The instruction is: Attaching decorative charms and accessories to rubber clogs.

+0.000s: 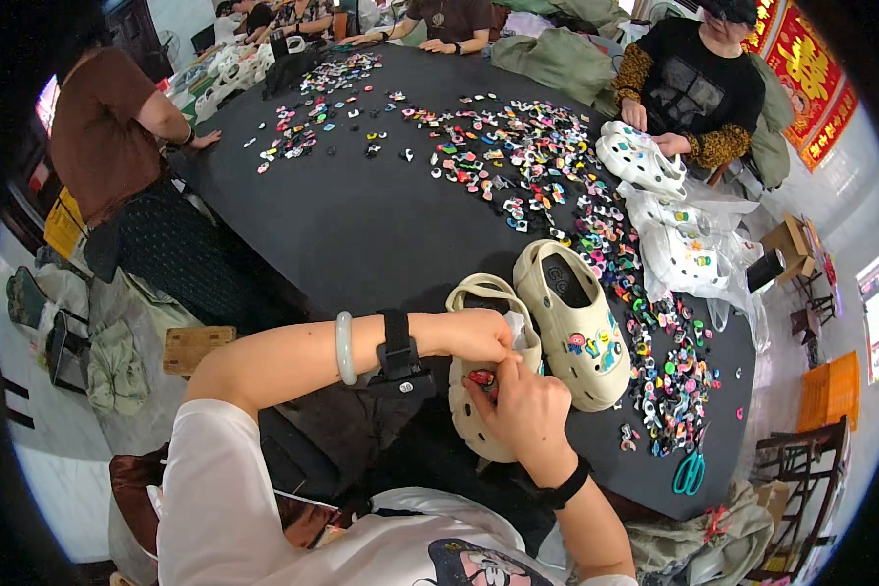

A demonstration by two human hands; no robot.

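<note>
A beige foam clog point(468, 413) lies near the table's front edge, below both hands. My left hand point(477, 335) is closed at the clog's opening, its fingertips partly hidden beside some white material inside. My right hand point(529, 408) curls over the clog's upper, with a red shoe charm point(482, 381) between its thumb and fingers; whether the charm is seated in a hole cannot be made out. Touching on the right is the matching beige clog point(586, 352), with several colourful charms on its upper.
Loose colourful charms point(527, 146) cover the table's point(361, 225) far side and right edge. Teal-handled scissors point(689, 473) lie at the front right. White clogs in plastic bags point(679, 244) rest on the right. Co-workers stand or sit around; one handles a white clog point(640, 161).
</note>
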